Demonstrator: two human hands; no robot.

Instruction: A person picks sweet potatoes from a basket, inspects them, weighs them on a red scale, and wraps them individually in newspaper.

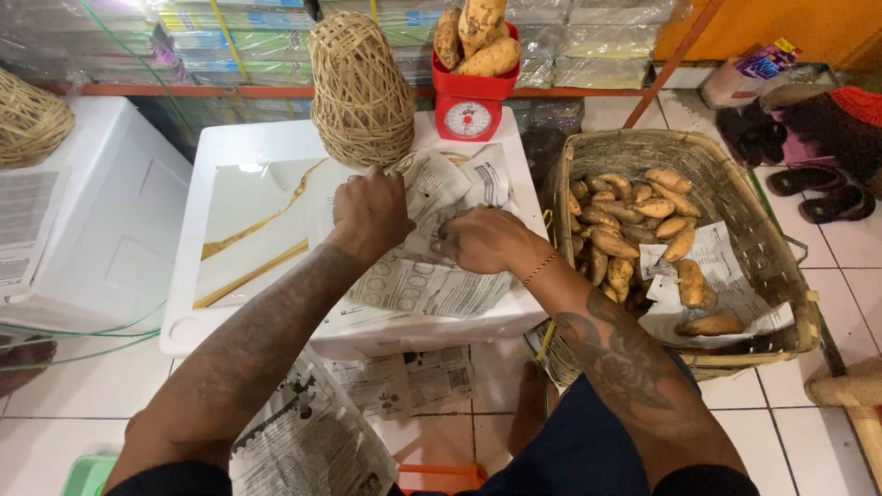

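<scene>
Head view, largest to smallest. White foam box serving as my counter; woven basket of sweet potatoes beside its right edge. Newspaper sheets lie over the counter's near right corner, overhanging the edge. My left hand presses flat, fingers spread; my right hand curls its grip on a fold. Whether anything lies wrapped inside, I cannot tell. Risks: thin paper may tear under a tight pull; overhanging sheets may slide floorward.
</scene>
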